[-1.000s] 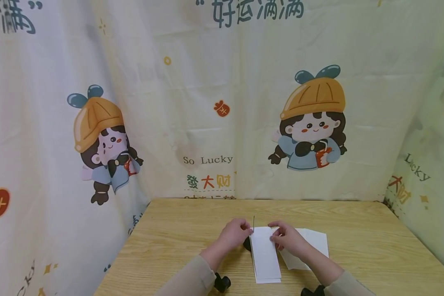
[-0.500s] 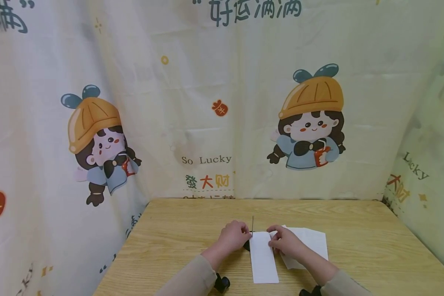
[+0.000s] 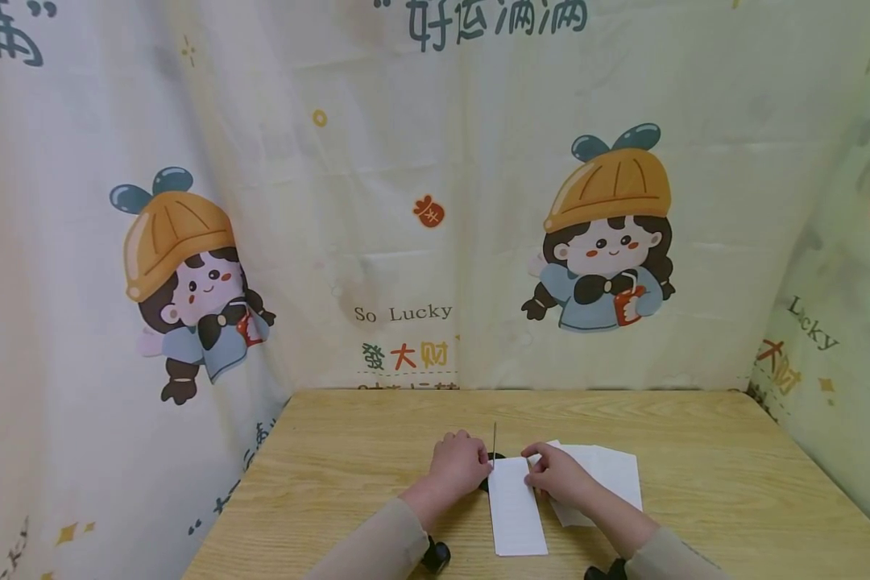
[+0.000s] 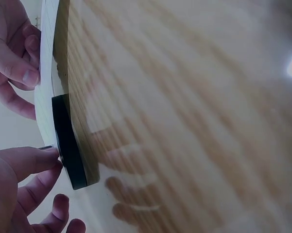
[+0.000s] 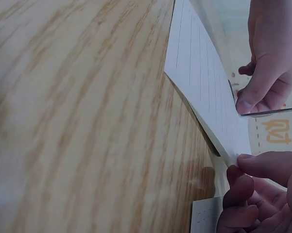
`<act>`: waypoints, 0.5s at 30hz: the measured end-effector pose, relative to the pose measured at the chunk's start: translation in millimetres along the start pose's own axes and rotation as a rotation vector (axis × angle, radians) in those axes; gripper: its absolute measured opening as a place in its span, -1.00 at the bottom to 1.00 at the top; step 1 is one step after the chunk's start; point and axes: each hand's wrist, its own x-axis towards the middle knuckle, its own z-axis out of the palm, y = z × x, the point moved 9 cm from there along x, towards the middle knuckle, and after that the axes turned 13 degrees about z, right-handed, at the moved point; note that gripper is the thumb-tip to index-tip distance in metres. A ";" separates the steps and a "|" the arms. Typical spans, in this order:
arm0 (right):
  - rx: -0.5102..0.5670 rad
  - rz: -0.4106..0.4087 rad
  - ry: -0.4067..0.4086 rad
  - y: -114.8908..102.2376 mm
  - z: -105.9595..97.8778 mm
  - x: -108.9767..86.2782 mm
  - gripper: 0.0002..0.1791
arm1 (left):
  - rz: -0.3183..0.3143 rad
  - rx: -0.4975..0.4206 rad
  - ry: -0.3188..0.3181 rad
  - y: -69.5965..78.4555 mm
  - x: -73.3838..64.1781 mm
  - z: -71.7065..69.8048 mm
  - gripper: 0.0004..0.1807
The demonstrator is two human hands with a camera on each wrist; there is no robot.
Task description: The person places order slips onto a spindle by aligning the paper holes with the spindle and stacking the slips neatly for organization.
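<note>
A white paper slip (image 3: 518, 507) with faint ruled lines, seen in the head view, stretches between both hands. My left hand (image 3: 460, 463) pinches its far left corner, right beside the thin metal spike (image 3: 495, 439) of a paper spike. The spike's black base (image 4: 68, 141) shows below the slip in the left wrist view; whether the spike pierces the paper I cannot tell. My right hand (image 3: 561, 477) pinches the slip's far right edge between thumb and fingers. In the right wrist view, the slip (image 5: 199, 63) slants above the table.
More white paper (image 3: 612, 475) lies on the wooden table (image 3: 348, 451) to the right, partly behind the right forearm. Black wrist devices (image 3: 435, 556) sit under both sleeves. A printed curtain (image 3: 377, 242) hangs behind and at both sides.
The slip's far edge has come down and nearer, and a lower sheet's edge that stuck out is now hidden. More of the black base shows behind it. Both hands keep their grip.
</note>
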 end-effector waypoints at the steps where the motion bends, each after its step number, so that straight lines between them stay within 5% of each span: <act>1: -0.002 0.002 0.003 0.4 0.3 0.1 -0.60 | 0.002 0.003 0.002 0.5 -0.5 -0.7 -0.69; 15: -0.027 0.059 0.037 9.6 -17.8 -4.0 -0.52 | -0.048 -0.118 -0.010 -11.8 -5.3 7.1 -0.73</act>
